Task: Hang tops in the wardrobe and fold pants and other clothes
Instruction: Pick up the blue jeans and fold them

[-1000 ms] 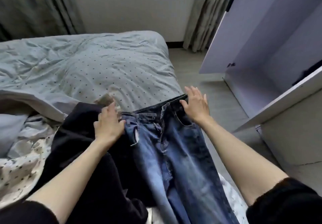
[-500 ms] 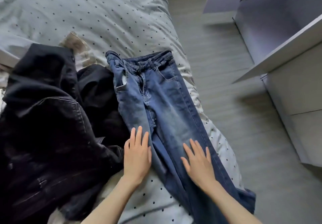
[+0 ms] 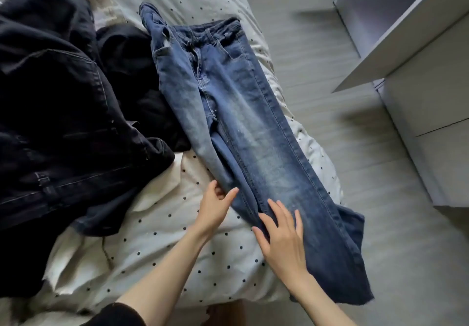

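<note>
Dotted bed (image 3: 157,236) carries jeans (image 3: 241,122); left hand (image 3: 215,205) pinches their lower-centre edge, right hand (image 3: 281,234) presses flat, fingers spread. Overhanging hems could slide floorward.

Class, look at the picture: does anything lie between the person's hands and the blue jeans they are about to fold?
Nothing visible does. The left hand pinches the edge of the jeans, and the right hand rests flat on them.

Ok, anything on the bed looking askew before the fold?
Yes: the jeans lie diagonally, their hem hanging over the bed edge, and the waistband's left corner is bunched against the dark clothes pile.
</note>
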